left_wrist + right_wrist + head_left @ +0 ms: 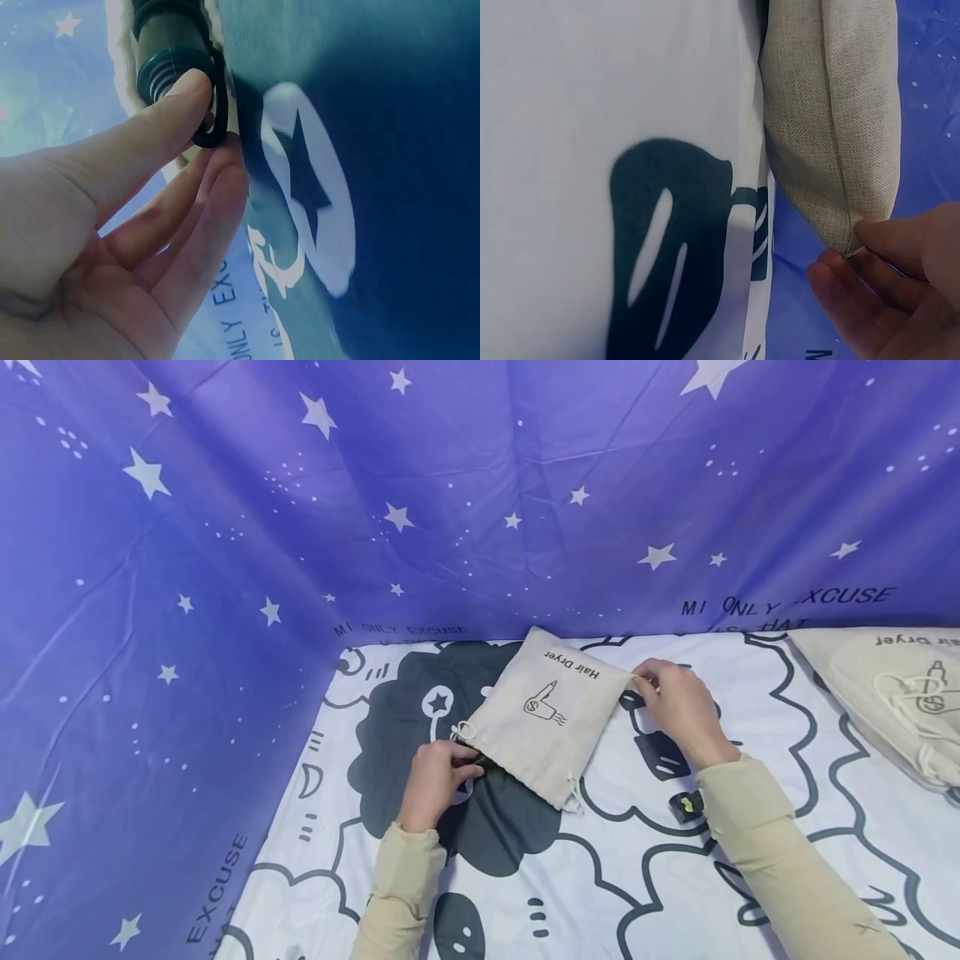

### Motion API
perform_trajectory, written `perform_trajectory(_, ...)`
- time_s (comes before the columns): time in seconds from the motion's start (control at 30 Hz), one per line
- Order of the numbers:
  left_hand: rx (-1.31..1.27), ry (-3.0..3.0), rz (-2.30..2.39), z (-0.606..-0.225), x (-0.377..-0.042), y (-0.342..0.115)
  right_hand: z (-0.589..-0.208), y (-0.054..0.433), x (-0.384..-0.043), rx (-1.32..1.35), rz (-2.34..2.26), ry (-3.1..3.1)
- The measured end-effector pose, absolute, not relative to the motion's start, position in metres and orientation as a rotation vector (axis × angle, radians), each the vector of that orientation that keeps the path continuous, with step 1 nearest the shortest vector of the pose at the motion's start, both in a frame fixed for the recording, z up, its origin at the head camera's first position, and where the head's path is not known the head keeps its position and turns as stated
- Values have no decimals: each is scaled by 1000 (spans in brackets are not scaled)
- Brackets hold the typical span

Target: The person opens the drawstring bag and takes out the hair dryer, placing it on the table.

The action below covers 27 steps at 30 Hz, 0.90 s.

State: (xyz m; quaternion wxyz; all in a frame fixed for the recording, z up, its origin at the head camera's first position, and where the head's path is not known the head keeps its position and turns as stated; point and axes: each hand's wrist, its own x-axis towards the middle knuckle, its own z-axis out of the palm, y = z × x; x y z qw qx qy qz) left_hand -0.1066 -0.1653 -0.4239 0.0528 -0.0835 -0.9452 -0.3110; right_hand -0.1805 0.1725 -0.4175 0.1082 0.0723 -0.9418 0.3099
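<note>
A beige drawstring bag [517,735], printed "Hair Dryer" with a dryer drawing, lies slanted over the patterned sheet. At its mouth, my left hand [435,781] pinches the end of a dark hair dryer [171,37]. Close up in the left wrist view, the thumb presses the ribbed cord collar beside a black hanging loop [220,112]. Most of the dryer is hidden inside the bag. My right hand [678,706] pinches the bag's far right bottom corner between thumb and fingers. In the right wrist view, that corner [832,217] tapers into the fingertips.
Another beige "Hair Dryer" bag [855,685] lies at the right edge, partly out of view. Purple star-printed cloth [480,568] hangs behind and at the left. A small black object [686,807] sits by my right wrist. The white sheet [592,935] bears cartoon prints.
</note>
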Motion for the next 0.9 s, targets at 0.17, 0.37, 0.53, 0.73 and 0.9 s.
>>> perform_trajectory(0.17,-214,-2880,-970,-422,-106,-175,-418,176,-180,209,913,-2764)
perform_trajectory(0.37,-181,-2897,-945,-421,-105,-183,-419,178,-180,205,906,-2767)
perform_trajectory(0.53,-223,-2936,-954,-419,-105,-181,-417,177,-183,239,874,-2770)
perform_trajectory(0.73,-310,-2912,-925,-420,-106,-173,-416,173,-189,255,901,-2779)
perform_trajectory(0.9,-345,-2891,-899,-425,-107,-163,-422,167,-195,296,963,-2890)
